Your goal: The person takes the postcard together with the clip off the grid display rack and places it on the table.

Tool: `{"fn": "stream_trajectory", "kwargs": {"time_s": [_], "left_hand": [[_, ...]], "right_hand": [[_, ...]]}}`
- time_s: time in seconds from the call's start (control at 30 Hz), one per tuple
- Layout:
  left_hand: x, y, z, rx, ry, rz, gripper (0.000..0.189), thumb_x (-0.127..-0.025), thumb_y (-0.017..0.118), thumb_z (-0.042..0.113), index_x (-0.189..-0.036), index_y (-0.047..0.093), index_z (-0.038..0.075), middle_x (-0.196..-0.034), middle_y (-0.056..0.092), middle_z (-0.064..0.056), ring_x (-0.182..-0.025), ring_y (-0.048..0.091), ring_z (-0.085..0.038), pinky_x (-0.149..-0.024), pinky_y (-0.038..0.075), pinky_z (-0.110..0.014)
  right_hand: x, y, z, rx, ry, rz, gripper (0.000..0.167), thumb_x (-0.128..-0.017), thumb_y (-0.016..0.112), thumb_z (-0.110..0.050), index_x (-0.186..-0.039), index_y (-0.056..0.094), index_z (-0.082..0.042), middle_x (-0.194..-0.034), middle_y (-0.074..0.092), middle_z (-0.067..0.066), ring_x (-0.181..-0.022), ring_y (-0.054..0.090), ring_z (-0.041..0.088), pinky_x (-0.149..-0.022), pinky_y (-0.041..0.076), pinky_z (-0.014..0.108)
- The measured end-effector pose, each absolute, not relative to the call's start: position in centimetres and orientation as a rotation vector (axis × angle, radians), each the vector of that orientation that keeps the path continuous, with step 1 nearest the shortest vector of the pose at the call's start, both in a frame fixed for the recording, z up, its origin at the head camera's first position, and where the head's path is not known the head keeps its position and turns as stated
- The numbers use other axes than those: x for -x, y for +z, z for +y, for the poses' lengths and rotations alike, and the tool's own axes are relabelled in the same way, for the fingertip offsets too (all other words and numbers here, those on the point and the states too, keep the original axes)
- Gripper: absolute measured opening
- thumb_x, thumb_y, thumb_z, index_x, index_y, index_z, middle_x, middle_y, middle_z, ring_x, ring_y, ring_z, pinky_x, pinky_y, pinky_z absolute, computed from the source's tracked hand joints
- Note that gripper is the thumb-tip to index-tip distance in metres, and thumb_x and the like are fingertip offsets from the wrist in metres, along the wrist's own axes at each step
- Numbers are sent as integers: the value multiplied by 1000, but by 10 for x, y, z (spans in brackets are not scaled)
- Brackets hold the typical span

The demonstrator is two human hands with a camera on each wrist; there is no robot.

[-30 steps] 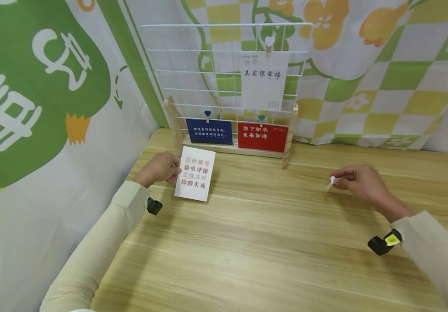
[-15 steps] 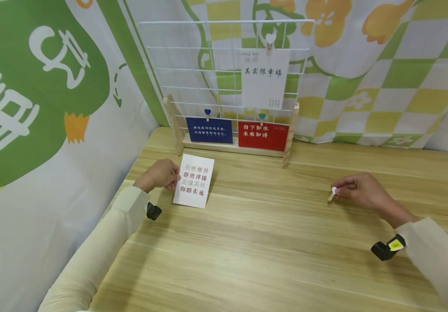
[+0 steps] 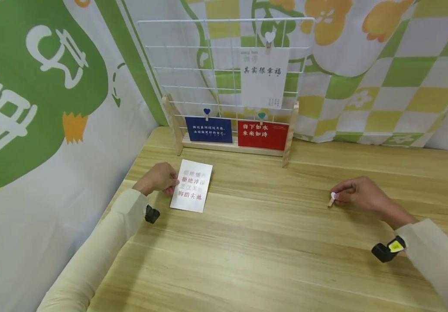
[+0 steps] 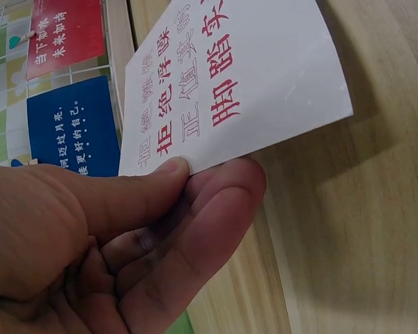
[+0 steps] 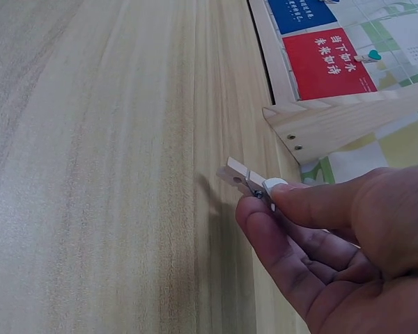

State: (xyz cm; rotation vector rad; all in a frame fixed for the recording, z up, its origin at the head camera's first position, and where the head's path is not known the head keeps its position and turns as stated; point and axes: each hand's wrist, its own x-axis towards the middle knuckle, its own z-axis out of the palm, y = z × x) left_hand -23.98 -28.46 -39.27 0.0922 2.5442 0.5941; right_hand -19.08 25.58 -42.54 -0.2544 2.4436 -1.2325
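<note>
My left hand pinches the left edge of a white card printed with red and pale characters. In the left wrist view the thumb lies on the printed face of the card, fingers behind it, and its shadow falls on the wood. Off to the right, my right hand pinches a small wooden clothespin with a white heart. Close up in the right wrist view, thumb and forefinger grip the heart end of the clothespin, its wooden tip pointing away from the hand.
A white wire grid rack on wooden feet stands at the table's back. Clothespins hold a blue card, a red card and a white card on it. Patterned cloth hangs behind the wooden table.
Both hands have come slightly nearer in the head view, the left with the white card and the right with the clothespin. The clothespin now points more downward. The rack's cards stay put.
</note>
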Motion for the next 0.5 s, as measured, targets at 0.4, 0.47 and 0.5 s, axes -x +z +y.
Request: {"fn": "stream_trajectory", "kwargs": {"time_s": [0.4,0.47,0.5], "left_hand": [[238,-398,-290,-69,631,2536,14,-96,58,0,-97,68,-9,-73,71,-15,-61,68,-14,-63,61,-29],[238,-398,-290,-70,628,2536,14,-96,58,1,-94,69,-9,-71,71,-14,-60,68,-13,-62,61,-28],[238,-399,-290,-66,630,2535,14,-95,58,0,-93,69,-8,-70,70,-13,-59,68,-13,-62,61,-28]], "right_hand": [[192,-432,255,253,-1305,2347,31,-94,62,-2,-117,60,19,-100,73,22,-80,70,4,-74,60,23],[192,-432,254,244,-1311,2332,32,-94,62,-2,-117,59,19,-100,73,22,-81,70,4,-75,60,24],[192,-432,254,236,-1315,2324,32,-94,62,-2,-118,59,20,-100,73,22,-81,70,4,-75,61,24]]}}
